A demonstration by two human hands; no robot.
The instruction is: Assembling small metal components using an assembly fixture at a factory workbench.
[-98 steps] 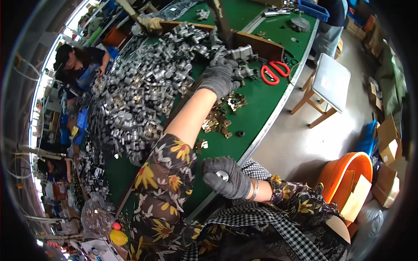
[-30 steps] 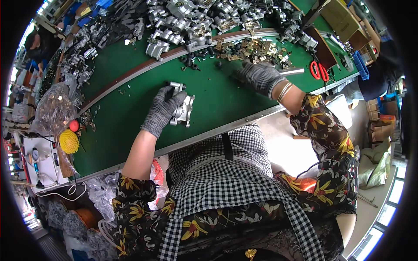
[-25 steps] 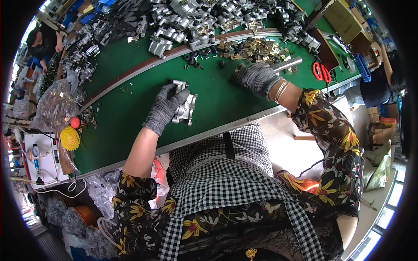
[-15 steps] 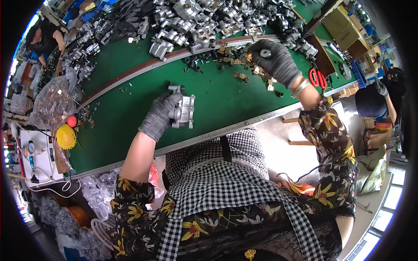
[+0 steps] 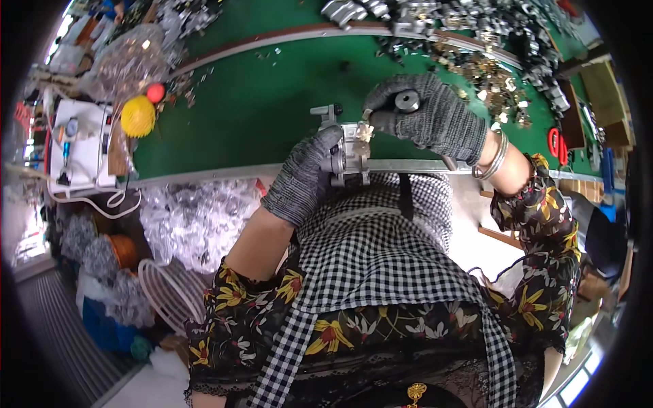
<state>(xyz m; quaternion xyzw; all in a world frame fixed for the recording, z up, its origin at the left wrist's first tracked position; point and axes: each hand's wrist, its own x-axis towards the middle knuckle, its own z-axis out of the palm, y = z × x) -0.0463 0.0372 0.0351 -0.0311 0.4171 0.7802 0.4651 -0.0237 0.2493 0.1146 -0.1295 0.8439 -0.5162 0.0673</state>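
Note:
My left hand [image 5: 304, 170], in a grey knit glove, is wrapped round a silver cast-metal housing [image 5: 353, 151] with a protruding arm at its top. It holds the housing above the near edge of the green bench. Just to the right, my gloved right hand [image 5: 435, 115] is closed, with its thumb and fingertips at the housing's upper right corner. A small brass-coloured metal clip [image 5: 365, 132] sits at those fingertips, touching the housing. The same hand also grips a metal tool with a round, hollow end [image 5: 407, 101]; most of the tool is hidden by the glove.
A metal-edged rail [image 5: 286, 42] crosses the green bench [image 5: 245, 102]. Beyond it lie piled castings [image 5: 422, 17]; loose brass clips [image 5: 486, 78] are heaped at right, near red-handled scissors [image 5: 558, 145]. At left are a yellow spiky ball [image 5: 138, 116], a red ball [image 5: 156, 92] and plastic bags [image 5: 129, 64].
My right hand has come from the heap of clips to the housing, bringing a clip. My left hand has brought the housing nearer to me, and the head view has shifted.

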